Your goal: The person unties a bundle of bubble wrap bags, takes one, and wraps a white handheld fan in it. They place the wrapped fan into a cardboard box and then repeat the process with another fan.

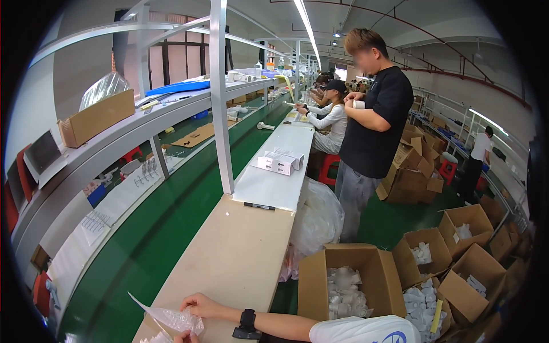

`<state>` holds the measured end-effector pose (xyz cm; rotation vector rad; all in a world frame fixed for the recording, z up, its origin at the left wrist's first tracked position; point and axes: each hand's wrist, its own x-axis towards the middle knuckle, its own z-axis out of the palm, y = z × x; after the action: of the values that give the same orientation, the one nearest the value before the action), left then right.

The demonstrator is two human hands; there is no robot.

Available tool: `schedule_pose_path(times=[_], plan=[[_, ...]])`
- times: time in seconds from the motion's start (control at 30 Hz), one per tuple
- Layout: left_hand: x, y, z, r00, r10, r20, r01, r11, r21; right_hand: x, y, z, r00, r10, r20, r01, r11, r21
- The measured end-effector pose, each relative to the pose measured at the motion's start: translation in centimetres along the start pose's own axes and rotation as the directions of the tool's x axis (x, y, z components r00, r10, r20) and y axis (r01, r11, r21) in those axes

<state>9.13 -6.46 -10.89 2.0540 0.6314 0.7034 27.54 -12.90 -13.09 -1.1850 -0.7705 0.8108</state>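
Near the lower edge, a clear bubble-wrap bag point(171, 316) is held over the tan worktop point(240, 246). My right hand point(200, 305) is closed on its upper right part, with the fingers pinched together; a black band circles that wrist. Only the fingertips of my left hand point(186, 337) show at the bottom edge, closed against the lower part of the same bag. The picture's edge cuts off the rest of that hand. I cannot make out whether anything is inside the bag.
A black marker point(259, 206) lies across the worktop's far end. Beyond are white boxes point(280, 162) on a white bench. The green conveyor belt point(194, 220) runs along the left. Cardboard cartons point(311, 286) of white parts stand at right. A standing person point(374, 114) is beside the bench.
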Motion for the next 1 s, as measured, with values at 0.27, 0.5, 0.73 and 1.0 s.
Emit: schedule_pose_path(times=[0.27, 0.5, 0.73, 1.0], plan=[[0.2, -0.7, 0.8, 0.991, -0.128, -0.031, 0.127, 0.992, -0.011, 0.4, 0.9, -0.1, 1.000, 0.022, 0.011, -0.022, 1.000, -0.017], [-0.1, 0.1, 1.3, 0.976, -0.196, -0.096, 0.164, 0.949, -0.271, 0.4, 1.7, -0.7, 0.998, -0.056, 0.033, 0.057, 0.998, -0.041], [0.0, 0.8, 1.1, 0.973, -0.187, -0.133, 0.144, 0.949, -0.282, -0.1, -0.1, -0.2, 0.995, 0.098, 0.018, -0.098, 0.995, -0.033], [0.1, 0.5, 1.3, 0.979, -0.178, -0.103, 0.141, 0.945, -0.296, 0.2, 0.3, -0.6, 0.999, 0.043, 0.026, -0.042, 0.998, -0.044]])
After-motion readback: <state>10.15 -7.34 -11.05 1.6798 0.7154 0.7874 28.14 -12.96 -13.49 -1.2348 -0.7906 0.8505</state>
